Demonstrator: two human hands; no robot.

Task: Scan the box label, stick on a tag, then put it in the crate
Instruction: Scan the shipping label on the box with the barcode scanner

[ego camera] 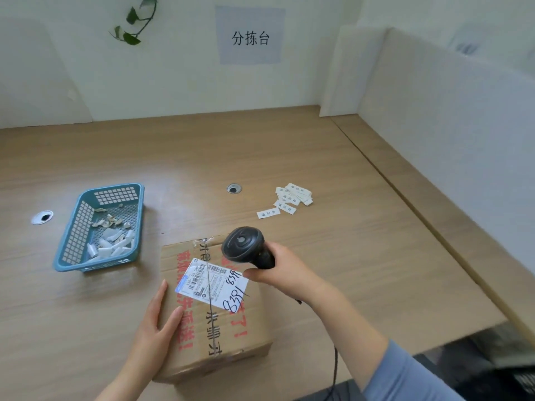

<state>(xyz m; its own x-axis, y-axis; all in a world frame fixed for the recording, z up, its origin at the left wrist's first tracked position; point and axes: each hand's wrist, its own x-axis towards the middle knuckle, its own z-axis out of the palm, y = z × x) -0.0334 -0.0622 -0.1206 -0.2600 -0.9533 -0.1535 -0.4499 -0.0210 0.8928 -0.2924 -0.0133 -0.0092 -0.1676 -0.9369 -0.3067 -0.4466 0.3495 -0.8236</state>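
Observation:
A brown cardboard box [228,328] with red and black print lies on the wooden table near the front edge. A white shipping label [212,283] with barcodes and handwritten numbers is stuck on its top. My left hand [156,322] rests flat with straight fingers against the box's left side and top edge. My right hand [285,273] grips the handle of a black barcode scanner [243,247], whose head hovers over the box's far right corner, just above the label. Its cable hangs down below my forearm.
A blue plastic basket [72,253] holding white paper scraps stands left of the box. A small heap of white printed tags [289,199] lies behind the scanner. Two cable holes [234,188] [42,217] sit in the tabletop. White partition walls close the back and right.

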